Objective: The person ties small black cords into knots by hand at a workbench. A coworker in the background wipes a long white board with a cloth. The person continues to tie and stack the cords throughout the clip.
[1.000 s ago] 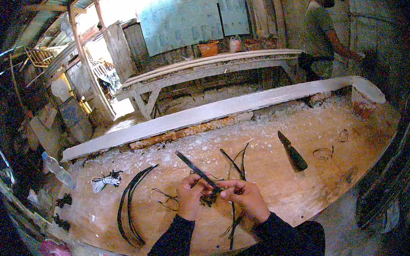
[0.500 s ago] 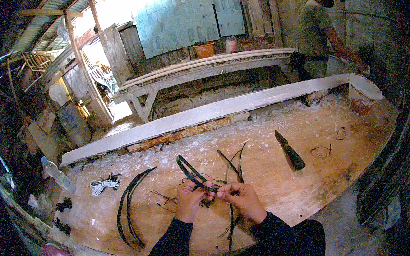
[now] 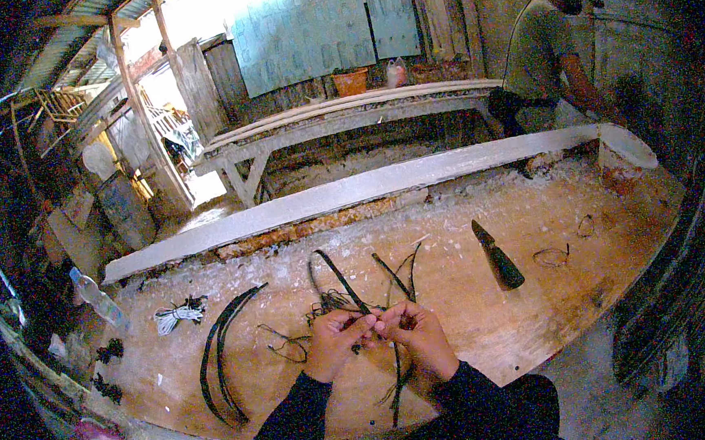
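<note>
Near the middle of the wooden tabletop (image 3: 475,334), my left hand (image 3: 334,341) and my right hand (image 3: 416,340) meet with fingertips pinched. Between them they hold a narrow black strip (image 3: 337,273), bent into a loop that rises away from me. What the fingertips do at the strip's end is too small to make out. Behind my left hand lies a tangle of thin dark cord (image 3: 332,301). Long curved black strips (image 3: 213,352) rest to the left. More black strips (image 3: 406,280) lie just beyond and under my right hand.
A dark-handled knife (image 3: 498,257) lies to the right, near loops of thin wire (image 3: 553,257). At left are a bundle of white cord (image 3: 181,314) and a plastic bottle (image 3: 99,298). A white raised ledge (image 3: 350,189) borders the far side. A person (image 3: 541,51) works behind it.
The looped black strip has swung more upright and opened wider as my hands drew together at its end. The person at the back right has bent lower.
</note>
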{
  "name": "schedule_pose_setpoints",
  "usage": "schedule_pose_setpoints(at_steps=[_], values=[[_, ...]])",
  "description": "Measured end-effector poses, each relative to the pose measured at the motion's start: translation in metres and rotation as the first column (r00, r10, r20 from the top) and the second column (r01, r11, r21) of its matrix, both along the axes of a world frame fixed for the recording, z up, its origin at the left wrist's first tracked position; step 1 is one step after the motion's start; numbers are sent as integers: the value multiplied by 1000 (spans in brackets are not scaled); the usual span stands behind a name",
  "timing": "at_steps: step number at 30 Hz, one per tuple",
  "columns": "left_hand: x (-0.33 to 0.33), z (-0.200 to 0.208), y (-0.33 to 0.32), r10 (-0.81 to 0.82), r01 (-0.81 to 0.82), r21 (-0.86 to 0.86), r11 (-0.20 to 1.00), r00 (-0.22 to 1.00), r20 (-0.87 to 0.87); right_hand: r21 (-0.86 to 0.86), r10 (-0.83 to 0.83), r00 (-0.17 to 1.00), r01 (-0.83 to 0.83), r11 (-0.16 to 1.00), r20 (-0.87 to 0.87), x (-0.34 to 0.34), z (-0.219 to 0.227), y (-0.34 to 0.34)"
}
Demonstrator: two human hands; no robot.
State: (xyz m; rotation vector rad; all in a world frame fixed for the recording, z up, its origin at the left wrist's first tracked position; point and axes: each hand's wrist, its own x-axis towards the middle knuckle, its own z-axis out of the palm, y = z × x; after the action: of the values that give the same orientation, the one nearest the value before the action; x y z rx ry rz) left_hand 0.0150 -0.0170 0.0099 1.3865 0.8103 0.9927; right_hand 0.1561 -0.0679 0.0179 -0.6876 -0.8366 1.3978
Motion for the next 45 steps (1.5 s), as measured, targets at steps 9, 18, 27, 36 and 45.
schedule_pose_setpoints(at_steps=[9, 18, 27, 36, 45], values=[[0, -1, 4, 63, -36, -192, 981, 988, 141, 0, -32, 990, 32, 999, 136, 0, -2, 0], [-3, 0, 5, 23, 19, -197, 980, 977, 211, -12, -36, 990, 38, 999, 139, 0, -3, 0], [-5, 3, 4, 20, 33, -221, 975, 973, 231, 7, -70, 988, 70, 998, 136, -2, -5, 1], [-1, -1, 3, 72, -45, -148, 988, 980, 187, 280, -309, 884, 215, 936, 351, -7, -12, 1], [5, 3, -4, 125, -94, -157, 983, 972, 198, 222, -296, 900, 232, 947, 321, -7, -16, 3]])
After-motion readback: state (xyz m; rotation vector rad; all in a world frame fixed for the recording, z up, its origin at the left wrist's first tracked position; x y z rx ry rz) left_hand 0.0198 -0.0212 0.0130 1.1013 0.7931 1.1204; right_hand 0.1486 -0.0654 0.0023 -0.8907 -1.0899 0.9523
